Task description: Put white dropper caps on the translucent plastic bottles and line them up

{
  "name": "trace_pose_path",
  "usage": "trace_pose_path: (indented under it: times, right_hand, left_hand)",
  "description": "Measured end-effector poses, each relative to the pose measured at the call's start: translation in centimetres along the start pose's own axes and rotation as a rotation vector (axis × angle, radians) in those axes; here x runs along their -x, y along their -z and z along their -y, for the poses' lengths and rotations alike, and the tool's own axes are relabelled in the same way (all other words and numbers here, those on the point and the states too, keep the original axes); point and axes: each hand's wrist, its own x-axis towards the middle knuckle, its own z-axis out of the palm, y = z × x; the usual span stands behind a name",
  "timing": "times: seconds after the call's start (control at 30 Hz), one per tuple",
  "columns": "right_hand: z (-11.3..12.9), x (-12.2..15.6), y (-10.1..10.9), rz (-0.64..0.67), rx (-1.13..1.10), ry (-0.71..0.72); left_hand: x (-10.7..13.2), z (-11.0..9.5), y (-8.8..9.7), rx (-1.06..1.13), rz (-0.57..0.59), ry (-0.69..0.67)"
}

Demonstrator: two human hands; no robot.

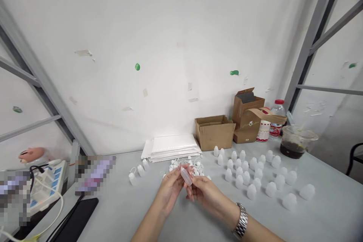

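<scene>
My left hand (170, 188) and my right hand (205, 193) meet above the grey table, both fingers on a small translucent plastic bottle (186, 176) held tilted between them. Just beyond my fingertips lies a tangled heap of white looped bottle caps (185, 165). To the right, many white plastic bottles (246, 177) stand in loose rows. Three similar bottles with loops (138, 171) stand to the left of my hands. A silver wristwatch (241, 221) circles my right wrist.
A stack of white sheets (172, 147) and cardboard boxes (214, 132) stand against the white wall. Further right are a red-capped bottle (278, 119) and a cup of dark liquid (295, 143). A black tablet (76, 215), white cable and metal frame lie left.
</scene>
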Motion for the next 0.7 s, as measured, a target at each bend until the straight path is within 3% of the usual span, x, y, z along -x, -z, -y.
trace_pose_path:
  times: [0.2, 0.27, 0.33, 0.4, 0.47, 0.57, 0.7]
  right_hand:
    - [0.5, -0.5, 0.5, -0.170, 0.179, 0.072]
    - [1.2, -0.7, 1.2, -0.294, 0.160, 0.141]
    - [1.7, -0.8, 1.9, -0.401, 0.130, 0.202]
    - [2.1, -0.9, 2.4, -0.464, 0.124, 0.240]
    - [2.2, -1.0, 2.6, -0.481, 0.129, 0.254]
    - [2.1, -0.9, 2.3, -0.460, 0.160, 0.259]
    - [1.8, -0.7, 1.7, -0.431, 0.167, 0.242]
  left_hand:
    - [-0.5, 0.2, 0.6, -0.160, -0.062, -0.091]
    - [-0.8, 0.3, 1.0, -0.399, -0.158, -0.204]
    - [-0.8, 0.5, 1.5, -0.772, -0.220, -0.362]
    - [-0.7, 0.8, 1.8, -1.141, -0.155, -0.467]
    - [-0.5, 1.3, 1.9, -1.391, -0.043, -0.478]
    - [-0.5, 2.1, 2.0, -1.587, 0.031, -0.464]
    - [-0.9, 2.9, 2.4, -1.687, 0.049, -0.488]
